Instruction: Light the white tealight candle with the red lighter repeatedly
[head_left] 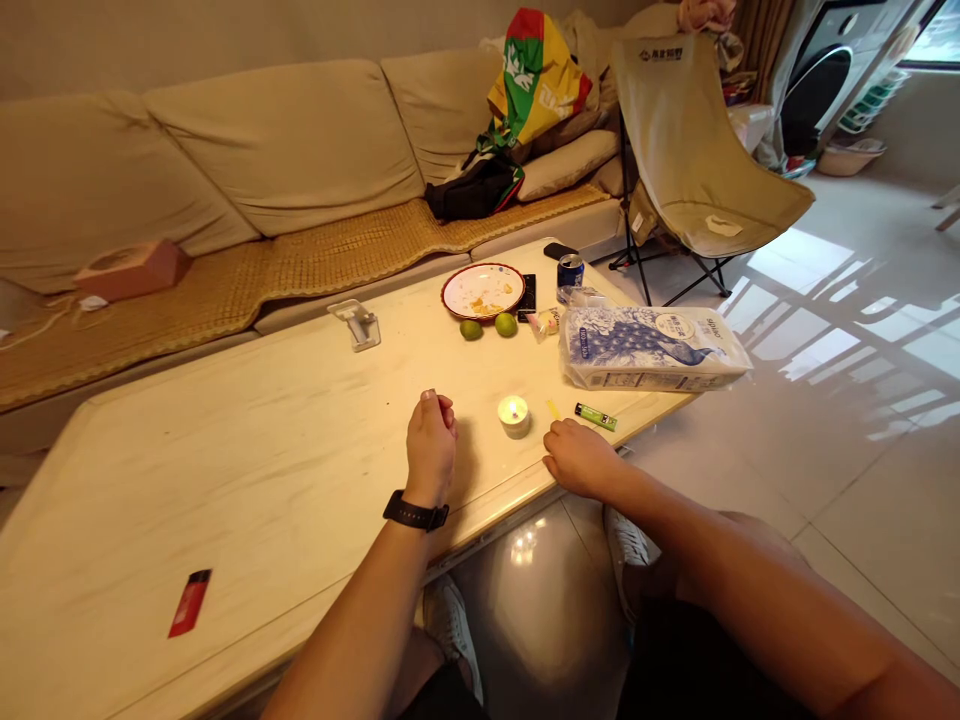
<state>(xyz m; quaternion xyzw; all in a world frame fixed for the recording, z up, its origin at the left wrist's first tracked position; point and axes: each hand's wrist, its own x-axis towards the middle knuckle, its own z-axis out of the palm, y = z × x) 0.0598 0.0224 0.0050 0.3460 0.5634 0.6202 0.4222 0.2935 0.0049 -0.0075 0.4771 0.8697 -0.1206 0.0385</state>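
A lit tealight candle (pixel 514 417) stands on the table between my two hands. My left hand (pixel 433 440), with a black watch strap on its wrist, is to the left of the candle, apart from it. Its fingers are curled closed, and their inner side is hidden. Near the table's front edge, my right hand (pixel 581 457) rests low with its fingers bent closed; whatever they may hold does not show. Just beyond it lies a small yellow strip (pixel 553 409). A green lighter (pixel 596 417) lies to the right of the strip.
A wrapped tissue pack (pixel 652 350) lies at the table's right end, near a blue can (pixel 570 272). Farther back are a plate (pixel 469 290) with food scraps and two green fruits (pixel 505 324). A phone stand (pixel 358 326) and a red lighter (pixel 190 604) are leftward.
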